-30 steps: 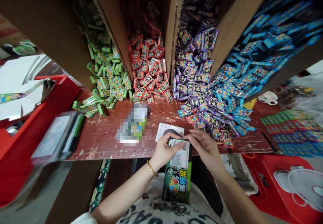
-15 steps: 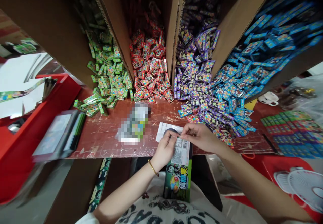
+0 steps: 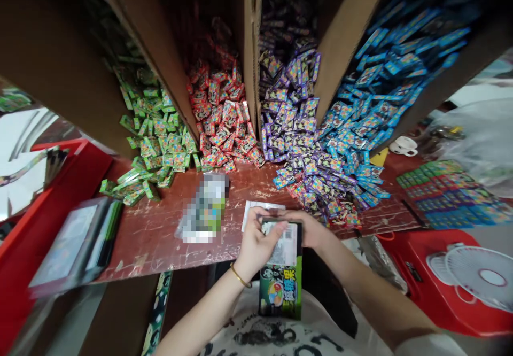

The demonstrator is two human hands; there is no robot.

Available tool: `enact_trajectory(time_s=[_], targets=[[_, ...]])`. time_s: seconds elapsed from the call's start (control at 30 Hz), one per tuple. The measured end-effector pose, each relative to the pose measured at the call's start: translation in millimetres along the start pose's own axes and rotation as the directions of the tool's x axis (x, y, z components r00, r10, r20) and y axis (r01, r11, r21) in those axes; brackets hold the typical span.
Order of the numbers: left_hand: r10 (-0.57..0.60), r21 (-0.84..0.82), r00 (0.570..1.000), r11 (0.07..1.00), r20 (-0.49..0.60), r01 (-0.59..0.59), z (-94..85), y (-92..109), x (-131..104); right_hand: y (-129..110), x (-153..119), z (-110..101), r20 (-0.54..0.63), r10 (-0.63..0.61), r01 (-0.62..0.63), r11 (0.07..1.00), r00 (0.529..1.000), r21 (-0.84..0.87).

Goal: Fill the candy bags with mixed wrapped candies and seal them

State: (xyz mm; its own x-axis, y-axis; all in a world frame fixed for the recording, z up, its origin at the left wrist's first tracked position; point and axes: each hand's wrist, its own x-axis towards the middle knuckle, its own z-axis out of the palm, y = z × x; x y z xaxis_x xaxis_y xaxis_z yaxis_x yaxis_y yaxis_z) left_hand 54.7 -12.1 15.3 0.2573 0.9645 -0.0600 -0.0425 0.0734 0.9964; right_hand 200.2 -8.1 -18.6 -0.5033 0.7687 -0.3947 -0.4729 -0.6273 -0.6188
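Note:
A black and green printed candy package (image 3: 280, 292) with a white label hangs upright at the table's front edge. My left hand (image 3: 260, 241) grips its upper left part, thumb across the label. Behind its upper right edge sits my right hand (image 3: 310, 227), fingers closed around the package and partly hidden by it. A white paper sheet (image 3: 250, 211) lies on the table just beyond my hands. To the left is a clear plastic packet (image 3: 206, 209), partly pixelated.
Cardboard dividers (image 3: 252, 67) separate heaps of green, red (image 3: 226, 126), purple and blue (image 3: 360, 126) candies. Stacked plastic sleeves (image 3: 72, 244) and a red bin (image 3: 76, 163) are left; a white fan (image 3: 476, 273) and coloured packets (image 3: 460, 195) are right.
My right hand has moved from pinching at the package's top to behind its right edge. My left thumb now lies across the label. The camera view has shifted.

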Motion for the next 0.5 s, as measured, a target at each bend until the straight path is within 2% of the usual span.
enact_trajectory(time_s=[0.1,0.13,0.17,0.23,0.3,0.37,0.4,0.43,0.47,0.5], targets=[[0.09,0.079,0.971,0.994,-0.223,-0.074,-11.3,17.0,20.3,23.6,-4.4,6.1,-0.053,-0.235,0.236,0.972,0.971,0.019],[0.124,0.081,0.953,0.991,-0.276,-0.106,-12.4,23.5,29.6,29.2,-8.2,8.5,-0.074,-0.348,0.348,0.938,0.935,-0.015],[0.147,0.054,0.951,0.989,-0.272,-0.138,-11.1,29.7,39.1,32.5,-13.5,10.4,-0.085,-0.453,0.45,0.891,0.887,-0.058],[0.171,-0.059,0.97,0.981,-0.174,-0.183,-2.9,39.3,55.2,30.2,-29.6,10.2,-0.057,-0.59,0.579,0.804,0.805,-0.136],[0.19,-0.189,0.982,0.963,-0.017,-0.19,6.1,42.2,62.7,16.0,-55.9,0.5,0.012,-0.613,0.599,0.768,0.79,-0.228],[0.211,-0.214,0.975,0.957,0.063,-0.194,6.3,36.1,60.5,-7.0,-93.3,-24.3,0.004,-0.653,0.586,0.676,0.757,-0.447],[0.22,-0.155,0.974,0.966,0.057,-0.209,1.4,30.1,56.6,-20.3,-115.4,-43.3,-0.039,-0.715,0.551,0.572,0.698,-0.608],[0.221,-0.065,0.975,0.973,0.011,-0.22,-6.6,22.8,51.7,-34.3,-139.2,-66.4,-0.072,-0.79,0.465,0.429,0.609,-0.775],[0.218,0.036,0.975,0.976,-0.032,-0.216,-16.8,15.0,46.3,-48.6,-163.7,-92.8,-0.084,-0.871,0.324,0.267,0.484,-0.908],[0.202,0.146,0.978,0.97,-0.042,-0.194,-28.2,7.5,40.9,-62.9,-188.1,-121.6,-0.091,-0.928,0.14,0.151,0.362,-0.979]])
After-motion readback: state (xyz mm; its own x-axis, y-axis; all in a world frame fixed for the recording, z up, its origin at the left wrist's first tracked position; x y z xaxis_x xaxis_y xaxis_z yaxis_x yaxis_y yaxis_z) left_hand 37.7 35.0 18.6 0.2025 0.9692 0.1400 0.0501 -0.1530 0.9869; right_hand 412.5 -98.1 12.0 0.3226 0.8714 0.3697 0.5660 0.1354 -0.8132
